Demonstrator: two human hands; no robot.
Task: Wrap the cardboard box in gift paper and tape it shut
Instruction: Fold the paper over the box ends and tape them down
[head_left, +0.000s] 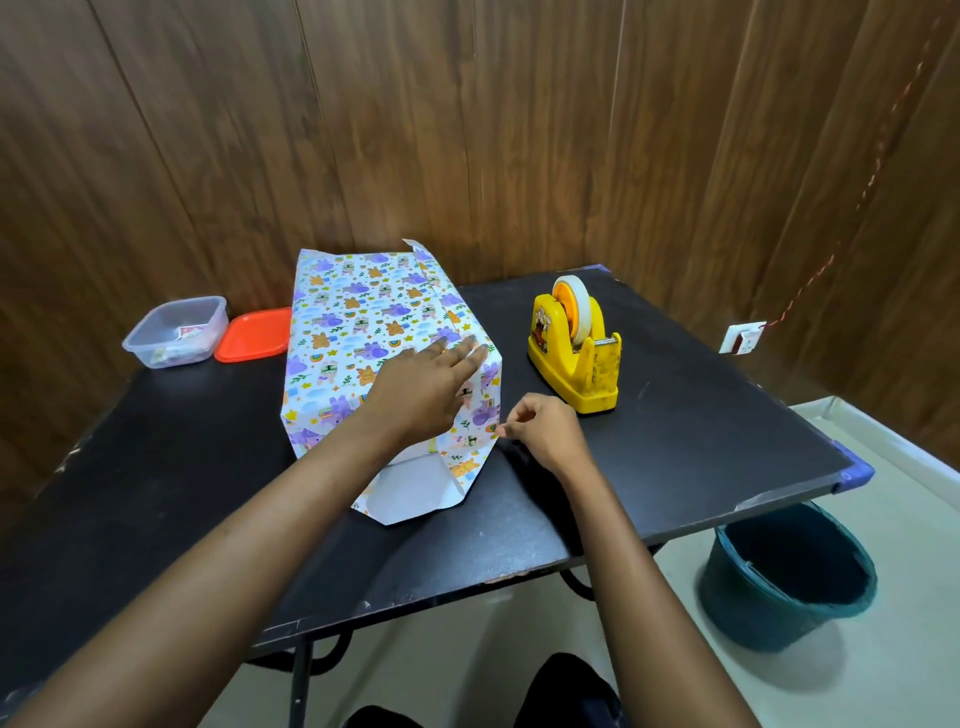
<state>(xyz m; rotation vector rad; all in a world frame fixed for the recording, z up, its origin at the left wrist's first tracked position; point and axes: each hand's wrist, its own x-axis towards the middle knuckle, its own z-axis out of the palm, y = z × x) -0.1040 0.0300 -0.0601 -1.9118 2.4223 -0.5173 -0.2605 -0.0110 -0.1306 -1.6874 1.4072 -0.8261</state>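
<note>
1. Head view: the gift paper (363, 322), white with purple and orange cartoon animals, is folded around the cardboard box, which is hidden beneath it. The parcel lies on the black rectangular table (701, 415), its long axis running from the person toward the wood-panelled wall.
2. The left hand (421, 384) lies flat on the parcel's top by the near right corner, fingers straight, pressing the paper down.
3. The right hand (540, 431) sits just beside that corner, thumb and forefinger pinching the paper's side fold. Whether any tape is between them is too small to tell.
4. The near end is not yet closed: a white flap (410, 488) lies flat on the table, pointing at the person.
5. The yellow plastic tape dispenser (574, 348) stands just right of the parcel, beyond the right hand, which is the nearer of the 2. Nothing lies between them.
6. A clear plastic tub (174, 332) and an orange lid (253, 335) sit well apart, far left; a teal bucket (787, 577) stands on the floor at right.
</note>
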